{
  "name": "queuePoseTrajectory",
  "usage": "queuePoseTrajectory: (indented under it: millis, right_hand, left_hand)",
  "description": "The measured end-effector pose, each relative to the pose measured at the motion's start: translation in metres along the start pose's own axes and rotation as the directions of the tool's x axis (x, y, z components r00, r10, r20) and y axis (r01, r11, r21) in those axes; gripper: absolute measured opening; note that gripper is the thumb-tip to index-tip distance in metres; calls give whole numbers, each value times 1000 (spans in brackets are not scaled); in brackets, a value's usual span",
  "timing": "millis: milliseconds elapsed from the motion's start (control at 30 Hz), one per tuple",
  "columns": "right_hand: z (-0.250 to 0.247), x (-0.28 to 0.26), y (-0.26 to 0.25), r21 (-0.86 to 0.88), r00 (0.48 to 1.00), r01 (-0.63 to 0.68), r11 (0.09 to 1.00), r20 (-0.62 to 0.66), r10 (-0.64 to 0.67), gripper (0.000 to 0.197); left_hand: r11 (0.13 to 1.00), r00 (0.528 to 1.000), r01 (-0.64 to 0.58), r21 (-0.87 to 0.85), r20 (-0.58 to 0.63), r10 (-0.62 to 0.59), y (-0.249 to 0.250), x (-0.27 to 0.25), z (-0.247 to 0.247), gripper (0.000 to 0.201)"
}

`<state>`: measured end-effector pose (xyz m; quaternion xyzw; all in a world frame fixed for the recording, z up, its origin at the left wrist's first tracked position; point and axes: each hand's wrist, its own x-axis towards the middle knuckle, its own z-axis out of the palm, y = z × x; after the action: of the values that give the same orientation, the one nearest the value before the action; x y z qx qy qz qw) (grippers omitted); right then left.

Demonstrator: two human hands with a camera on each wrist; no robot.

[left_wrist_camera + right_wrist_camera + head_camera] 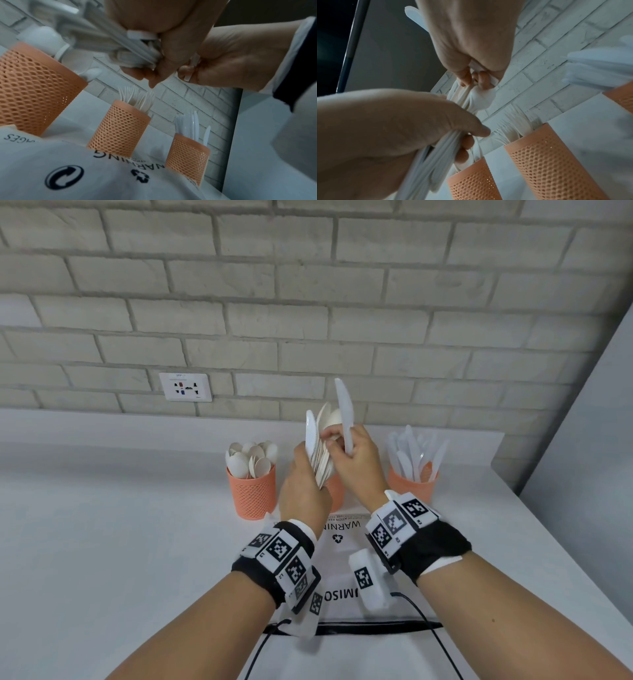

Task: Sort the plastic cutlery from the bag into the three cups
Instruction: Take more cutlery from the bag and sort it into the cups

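Observation:
My left hand (pixel 308 474) grips a fanned bundle of white plastic cutlery (pixel 320 446) above the middle orange cup (pixel 335 491). My right hand (pixel 342 445) holds a white knife (pixel 344 409) upright against its palm, while its fingertips pinch a spoon at the top of the bundle. In the right wrist view the right hand (pixel 474 79) pinches that spoon (pixel 479 100), and the left hand (pixel 467 142) clasps the handles (pixel 436 155). The left cup (pixel 251 491) holds spoons, the middle cup (pixel 120 128) forks, the right cup (pixel 411 484) knives.
The white bag (pixel 342 542) with black printing lies flat on the white table (pixel 102 542) under my wrists, in front of the cups. A brick wall with a socket (pixel 185 386) stands behind the cups. The table's right edge runs close to the knife cup.

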<state>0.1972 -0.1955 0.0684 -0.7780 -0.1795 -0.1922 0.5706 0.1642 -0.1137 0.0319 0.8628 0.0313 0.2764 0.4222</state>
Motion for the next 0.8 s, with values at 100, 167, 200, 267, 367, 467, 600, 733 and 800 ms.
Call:
queuePoseTrajectory:
  millis: [100,167,200,267,367,467,600,733,800]
  right_hand:
    - [0,-1,-3,-16,998,-54,998,33,54,17]
    - [1,-1,-4,-97,998,-61,993,0,61,26]
    - [1,-1,-4,-136,997,-67,988,-34,63,27]
    - [3,0,-6,-196,994,-91,976,-83,76,25]
    - [7,1,-7,-222,986,-151,963,-105,130,20]
    - [9,2,-3,-223,982,-175,959,-107,154,15]
    - [6,5,-2,-133,983,-175,975,-76,167,8]
    - [-5,16,-14,26,981,-187,982,-46,188,8]
    - [-13,24,-19,108,983,-148,983,-94,159,7]
  left_hand:
    - [998,1000,3,63,29,-5,-1,0,3,62]
    - [998,1000,10,59,29,-11,-3,0,7,59]
    - [998,1000,9,58,27,-10,-4,-1,10,58]
    - [998,999,14,64,35,-16,-7,-1,15,60]
    - [998,997,25,59,68,-29,-11,-2,21,64]
    - [999,995,24,36,96,-27,-14,-5,26,63]
    - [999,995,33,-27,98,-31,-13,-5,27,67]
    - [998,993,29,-55,114,-23,-11,-4,28,67]
    - [997,992,41,-69,121,-32,-12,-7,31,65]
